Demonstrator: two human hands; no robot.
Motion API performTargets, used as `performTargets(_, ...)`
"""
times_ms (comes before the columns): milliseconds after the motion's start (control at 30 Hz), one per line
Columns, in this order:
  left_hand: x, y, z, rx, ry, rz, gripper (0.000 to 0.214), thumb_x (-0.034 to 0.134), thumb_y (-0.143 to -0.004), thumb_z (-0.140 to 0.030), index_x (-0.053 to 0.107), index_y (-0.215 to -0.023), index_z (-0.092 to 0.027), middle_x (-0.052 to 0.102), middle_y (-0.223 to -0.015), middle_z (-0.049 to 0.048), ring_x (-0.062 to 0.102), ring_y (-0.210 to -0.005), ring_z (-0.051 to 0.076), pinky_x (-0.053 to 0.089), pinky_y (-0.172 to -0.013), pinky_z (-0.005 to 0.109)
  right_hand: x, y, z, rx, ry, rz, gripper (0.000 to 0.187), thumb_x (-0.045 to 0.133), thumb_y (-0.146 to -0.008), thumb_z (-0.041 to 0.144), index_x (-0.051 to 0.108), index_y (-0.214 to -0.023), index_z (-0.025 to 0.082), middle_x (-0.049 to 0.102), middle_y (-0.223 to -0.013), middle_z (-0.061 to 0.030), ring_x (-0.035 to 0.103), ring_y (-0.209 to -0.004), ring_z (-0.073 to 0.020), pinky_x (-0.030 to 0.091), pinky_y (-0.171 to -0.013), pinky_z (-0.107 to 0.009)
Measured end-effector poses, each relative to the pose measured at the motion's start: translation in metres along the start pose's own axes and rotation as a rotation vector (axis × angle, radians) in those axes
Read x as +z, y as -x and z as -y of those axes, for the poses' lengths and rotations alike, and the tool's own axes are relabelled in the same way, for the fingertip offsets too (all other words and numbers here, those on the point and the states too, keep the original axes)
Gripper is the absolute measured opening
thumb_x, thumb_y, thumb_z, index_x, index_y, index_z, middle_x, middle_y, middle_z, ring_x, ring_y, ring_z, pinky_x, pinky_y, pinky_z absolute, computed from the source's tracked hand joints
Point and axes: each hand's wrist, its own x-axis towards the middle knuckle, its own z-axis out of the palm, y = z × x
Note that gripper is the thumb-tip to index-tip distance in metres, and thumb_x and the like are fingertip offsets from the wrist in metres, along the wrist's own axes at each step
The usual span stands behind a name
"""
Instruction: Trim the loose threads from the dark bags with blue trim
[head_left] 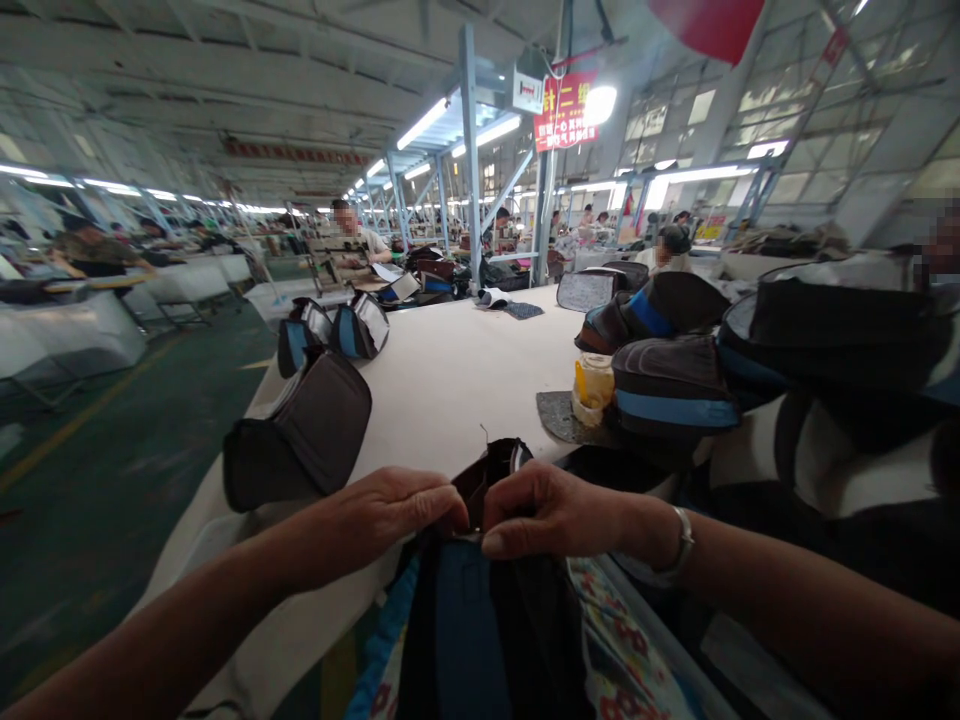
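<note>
Bottom centre: my left hand point(386, 515) and right hand point(551, 515) are both closed, pinching the top edge of a dark bag point(480, 620) with blue trim at the near edge of the table point(450, 380). Behind, a brown bag point(307, 430) left, a jar point(595, 385) right, stacked bags point(675, 395) beyond.

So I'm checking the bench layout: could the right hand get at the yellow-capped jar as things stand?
Probably yes. The jar stands on a dark pad ahead of the right hand, with open tabletop between them. But that hand's grip is busy pinching the dark bag with the left hand.
</note>
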Motion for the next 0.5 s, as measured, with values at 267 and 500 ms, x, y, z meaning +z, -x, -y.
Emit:
performTargets(267,-0.001,-0.004,0.008,-0.042,0.003,0.136,0.046,0.055,-0.098,-0.059,0.063,-0.085,-0.016,0.044,-0.075,-0.0037,0.038,-0.070,0.014,0.030,-0.065,0.026,0.004,0.000,-0.002,0.120,-0.214,-0.074,0.033,0.085,-0.072,0.036,0.064,-0.071,0.011,0.048,-0.058,0.0062,0.034,-0.054,-0.0058,0.020,-0.051,-0.024)
performTargets(500,0.023,0.001,0.006,0.120,0.013,-0.027,0.041,0.052,-0.100,-0.053,0.054,-0.079,-0.018,0.046,-0.078,-0.0020,0.040,-0.073,0.016,0.033,-0.067,0.028,0.016,0.001,-0.006,0.105,-0.357,-0.120,0.027,0.078,-0.069,0.028,0.057,-0.061,0.013,0.042,-0.052,0.0077,0.030,-0.051,-0.0054,0.020,-0.050,-0.024)
